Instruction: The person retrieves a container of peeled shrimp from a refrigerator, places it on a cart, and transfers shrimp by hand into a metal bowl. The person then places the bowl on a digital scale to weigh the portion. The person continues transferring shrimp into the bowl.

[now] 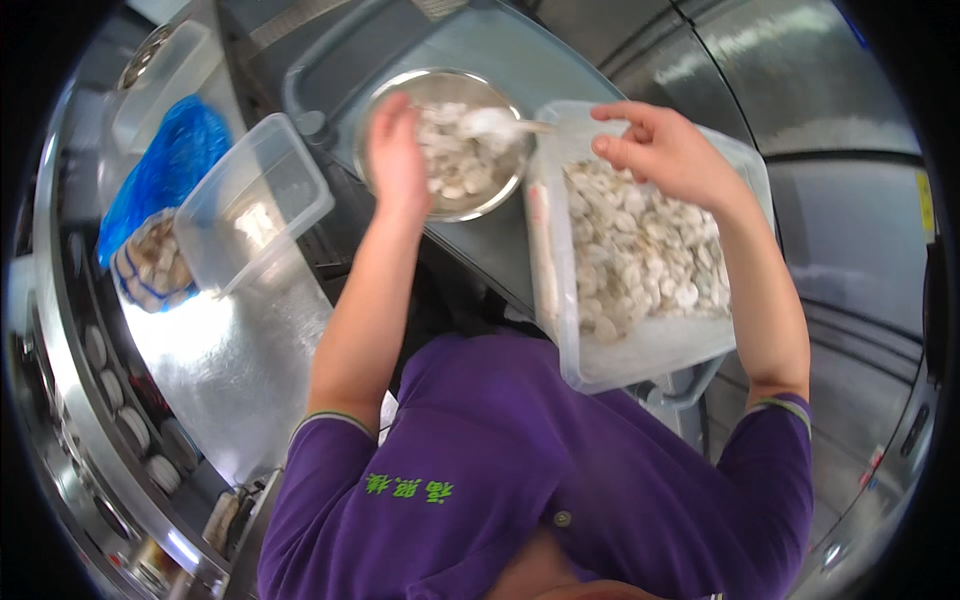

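A round metal bowl [472,214] holds pale, flat pieces of food [454,161] that look like peeled shrimp or sliced shellfish. My left hand [399,161], blurred, is at the bowl's left rim; whether it touches the rim I cannot tell. A blurred white clump [491,124] lies over the bowl's right side, with a short pale handle-like end pointing right. To the right, a large clear plastic tub [637,367] contains many more of the same pale pieces. Above its far end is my right hand [649,146], thumb and forefinger apart, with nothing visible between them.
The bowl and tub rest on a grey cart [442,45]. At left, a steel counter [247,375] bears an empty clear plastic container [300,217], a blue plastic bag [176,150] and a net bag of brownish pieces [154,262]. Steel cabinet doors [847,225] stand at right.
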The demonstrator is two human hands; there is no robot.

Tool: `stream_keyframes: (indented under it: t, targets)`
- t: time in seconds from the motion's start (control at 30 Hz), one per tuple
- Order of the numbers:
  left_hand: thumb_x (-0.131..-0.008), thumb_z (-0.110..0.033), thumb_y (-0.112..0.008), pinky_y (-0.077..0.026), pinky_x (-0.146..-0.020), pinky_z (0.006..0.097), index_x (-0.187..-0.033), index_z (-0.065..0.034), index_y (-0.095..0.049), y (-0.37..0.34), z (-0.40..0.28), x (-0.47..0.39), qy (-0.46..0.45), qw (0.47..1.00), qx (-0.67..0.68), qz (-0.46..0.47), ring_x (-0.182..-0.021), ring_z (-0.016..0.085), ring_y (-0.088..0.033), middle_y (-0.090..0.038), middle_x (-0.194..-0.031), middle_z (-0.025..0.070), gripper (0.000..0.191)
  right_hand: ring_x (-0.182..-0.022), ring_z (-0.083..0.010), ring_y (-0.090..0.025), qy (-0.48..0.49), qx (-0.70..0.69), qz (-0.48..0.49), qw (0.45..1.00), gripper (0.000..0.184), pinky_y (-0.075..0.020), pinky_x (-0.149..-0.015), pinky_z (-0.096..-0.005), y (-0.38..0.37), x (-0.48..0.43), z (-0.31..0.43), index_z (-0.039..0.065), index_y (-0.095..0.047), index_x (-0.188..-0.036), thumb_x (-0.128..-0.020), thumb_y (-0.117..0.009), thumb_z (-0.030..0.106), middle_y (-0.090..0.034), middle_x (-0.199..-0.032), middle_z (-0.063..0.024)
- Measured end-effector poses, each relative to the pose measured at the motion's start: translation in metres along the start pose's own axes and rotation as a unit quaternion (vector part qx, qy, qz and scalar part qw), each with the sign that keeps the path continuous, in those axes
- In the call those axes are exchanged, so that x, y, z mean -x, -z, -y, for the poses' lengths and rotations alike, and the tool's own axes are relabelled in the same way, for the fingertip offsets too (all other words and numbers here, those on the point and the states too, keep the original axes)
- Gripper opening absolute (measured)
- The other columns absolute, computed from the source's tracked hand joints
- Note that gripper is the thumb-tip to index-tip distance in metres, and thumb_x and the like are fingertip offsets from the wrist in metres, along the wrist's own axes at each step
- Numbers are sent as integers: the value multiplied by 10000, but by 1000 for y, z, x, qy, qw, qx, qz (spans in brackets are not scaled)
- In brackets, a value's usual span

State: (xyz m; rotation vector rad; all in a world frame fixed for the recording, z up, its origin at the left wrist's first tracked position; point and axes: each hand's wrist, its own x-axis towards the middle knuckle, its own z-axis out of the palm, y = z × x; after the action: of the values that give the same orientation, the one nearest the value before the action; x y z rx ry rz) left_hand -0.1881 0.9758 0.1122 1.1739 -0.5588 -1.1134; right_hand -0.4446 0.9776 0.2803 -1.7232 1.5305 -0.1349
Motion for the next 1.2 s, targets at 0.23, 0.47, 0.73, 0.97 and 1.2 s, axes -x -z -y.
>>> stream_keyframes:
  t: [0.23,0.47,0.73,0.97,1.2]
  targets:
    - [-979,-30,-530,-425,-993,274,-1149,-16,-623,-6,-25,57,-99,984,67,133,-1081,131,-584,-654,-1125,51,194,-1244,-364,-498,46,222,-55,972,795,-448,-1003,-470,-93,-24,-138,166,-482,-1433,-753,-788,441,-469,-1405,-229]
    - [-941,-27,-567,-453,-963,313,-1093,-4,-643,-3,5,78,-19,994,33,107,-1036,172,-596,-668,-1086,86,172,-1201,-543,-461,32,229,-83,969,718,-448,-1027,-515,-150,-35,-134,267,-541,-1359,-687,-790,308,-413,-1404,-263]
    - [-938,-8,-571,-428,-947,259,-1116,-40,-643,3,18,92,30,989,48,140,-1032,112,-571,-641,-1087,28,195,-1074,-302,-614,118,185,-114,969,376,-543,-846,-393,-134,-41,-173,88,-653,-1126,-763,-733,144,-638,-1115,-158]
    - [-965,-44,-512,-480,-942,320,-1192,-25,-627,-14,-3,106,66,967,135,204,-1068,150,-587,-644,-1093,54,255,-1011,-185,-633,-53,-385,59,920,365,-553,-650,-343,-34,8,-101,37,-541,-1255,-922,-627,156,-578,-1184,-81]
    - [-1017,-352,-454,-441,-994,498,-1353,-84,-490,-65,-38,85,253,892,300,227,-1165,266,-564,-578,-1254,113,431,-1228,-220,-536,40,-444,13,895,497,-473,-992,-391,-46,-16,-6,20,-467,-1423,-1024,-551,305,-521,-1399,-82]
